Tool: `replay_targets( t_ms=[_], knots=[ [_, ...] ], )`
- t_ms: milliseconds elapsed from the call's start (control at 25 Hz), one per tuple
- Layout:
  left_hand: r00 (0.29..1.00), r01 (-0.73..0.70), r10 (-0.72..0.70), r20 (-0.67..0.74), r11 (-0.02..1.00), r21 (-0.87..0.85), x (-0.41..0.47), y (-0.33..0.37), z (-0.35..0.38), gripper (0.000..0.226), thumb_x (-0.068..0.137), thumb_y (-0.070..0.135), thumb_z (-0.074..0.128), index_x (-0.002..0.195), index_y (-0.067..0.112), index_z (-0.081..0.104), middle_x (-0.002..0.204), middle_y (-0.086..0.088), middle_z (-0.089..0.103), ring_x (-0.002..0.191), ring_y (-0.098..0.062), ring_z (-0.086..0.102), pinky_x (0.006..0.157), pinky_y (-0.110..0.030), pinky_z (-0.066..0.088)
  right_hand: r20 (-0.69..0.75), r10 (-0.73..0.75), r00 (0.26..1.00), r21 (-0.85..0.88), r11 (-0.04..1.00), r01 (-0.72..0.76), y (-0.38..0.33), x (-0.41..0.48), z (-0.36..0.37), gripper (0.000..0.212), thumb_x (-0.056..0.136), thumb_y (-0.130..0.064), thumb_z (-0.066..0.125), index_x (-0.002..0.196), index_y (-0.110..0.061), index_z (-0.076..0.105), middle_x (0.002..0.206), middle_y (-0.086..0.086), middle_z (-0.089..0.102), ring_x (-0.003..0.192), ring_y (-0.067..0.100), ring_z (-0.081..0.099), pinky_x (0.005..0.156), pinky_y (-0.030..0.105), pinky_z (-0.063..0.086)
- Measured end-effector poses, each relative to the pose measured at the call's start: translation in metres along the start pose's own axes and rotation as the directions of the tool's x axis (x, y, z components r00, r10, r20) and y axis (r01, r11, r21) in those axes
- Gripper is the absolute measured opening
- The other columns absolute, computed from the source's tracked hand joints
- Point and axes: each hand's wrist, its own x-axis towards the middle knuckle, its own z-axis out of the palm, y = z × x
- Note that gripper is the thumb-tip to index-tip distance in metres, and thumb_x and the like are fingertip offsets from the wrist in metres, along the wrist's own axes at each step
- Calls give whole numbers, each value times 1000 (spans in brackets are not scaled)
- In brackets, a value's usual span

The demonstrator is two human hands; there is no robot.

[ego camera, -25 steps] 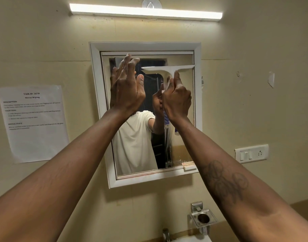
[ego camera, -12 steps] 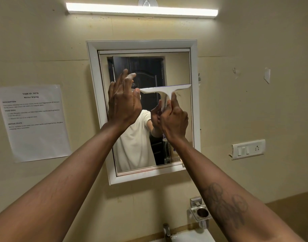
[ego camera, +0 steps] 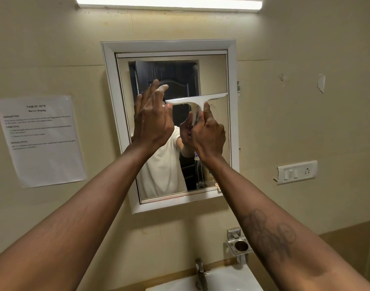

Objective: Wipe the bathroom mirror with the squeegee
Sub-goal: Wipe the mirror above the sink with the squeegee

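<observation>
A white-framed mirror (ego camera: 213, 74) hangs on the beige wall. A white T-shaped squeegee (ego camera: 197, 100) lies with its blade across the right half of the glass, about mid-height, reaching the right frame edge. My right hand (ego camera: 208, 134) is closed around its handle from below. To the left of it, my left hand (ego camera: 153, 117) is raised with fingers straight and apart, palm toward the glass, and holds nothing. The mirror reflects a white shirt and a dark door.
A printed task sheet (ego camera: 41, 140) is taped to the wall at left. A switch plate (ego camera: 296, 172) sits at right. Below the mirror are a metal holder (ego camera: 239, 246), a tap (ego camera: 201, 274) and a white basin (ego camera: 232, 279). A tube light (ego camera: 169, 2) glows above.
My right hand has drawn the squeegee down the glass from near the top to about mid-height. My left hand has moved down beside it.
</observation>
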Motion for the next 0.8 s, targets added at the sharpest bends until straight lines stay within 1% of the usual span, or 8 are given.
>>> replay_targets(
  t_ms=[160, 240, 320, 440, 520, 600, 680, 800],
  knots=[
    [999, 22, -22, 47, 1000, 5, -13, -8, 5, 47, 102, 16, 54, 148, 11, 46, 166, -12, 35, 157, -29, 30, 127, -57, 22, 34, 26, 999, 3, 1000, -26, 11, -26, -1, 55, 107, -44, 40, 154, -16, 43, 68, 7, 61, 56, 15, 53, 55, 24, 50],
    [998, 37, -37, 51, 999, 9, -19, -11, 7, 47, 103, 16, 54, 149, 11, 45, 166, -13, 34, 156, -30, 31, 128, -57, 21, 67, 38, 997, -7, 999, -38, 16, -36, -3, 57, 106, -45, 39, 156, -17, 40, 75, 11, 65, 63, 20, 60, 63, 32, 56],
    [997, 52, -53, 59, 998, 27, -25, -13, 8, 48, 103, 17, 55, 149, 10, 46, 166, -13, 35, 156, -31, 32, 128, -56, 22, 81, 50, 995, 0, 999, -50, 18, -44, -6, 61, 106, -49, 32, 158, -19, 36, 81, 15, 68, 68, 24, 64, 69, 36, 59],
    [993, 75, -79, 84, 996, 50, -31, -18, 9, 48, 104, 20, 56, 149, 9, 46, 165, -14, 37, 154, -32, 34, 127, -54, 25, 94, 69, 993, 16, 997, -70, 18, -55, -12, 69, 100, -56, 23, 158, -21, 34, 82, 15, 67, 68, 25, 64, 70, 40, 60],
    [993, 82, -86, 84, 995, 56, -32, -21, 7, 47, 104, 20, 56, 149, 8, 46, 163, -14, 39, 152, -33, 37, 126, -54, 27, 95, 73, 993, 14, 997, -75, 16, -54, -14, 69, 99, -56, 25, 158, -21, 35, 81, 14, 66, 68, 24, 64, 70, 40, 60],
    [994, 78, -81, 67, 996, 54, -30, -23, 4, 47, 104, 19, 56, 149, 8, 46, 164, -15, 39, 153, -33, 35, 127, -54, 25, 78, 79, 994, 10, 997, -80, 12, -47, -12, 59, 105, -48, 35, 156, -19, 40, 75, 10, 64, 64, 20, 61, 67, 38, 60],
    [996, 72, -74, 42, 996, 51, -29, -23, 2, 49, 103, 18, 55, 150, 9, 45, 165, -15, 37, 155, -32, 33, 129, -53, 23, 71, 84, 994, 10, 996, -85, 8, -38, -11, 54, 107, -42, 41, 155, -17, 43, 72, 9, 63, 62, 19, 60, 64, 38, 60],
    [995, 87, -89, 34, 994, 60, -32, -25, 1, 51, 104, 19, 56, 152, 10, 43, 166, -14, 35, 155, -32, 32, 130, -51, 22, 81, 72, 994, 12, 997, -74, 11, -39, -13, 55, 107, -42, 40, 156, -18, 41, 73, 10, 64, 60, 18, 60, 63, 36, 60]
  ],
)
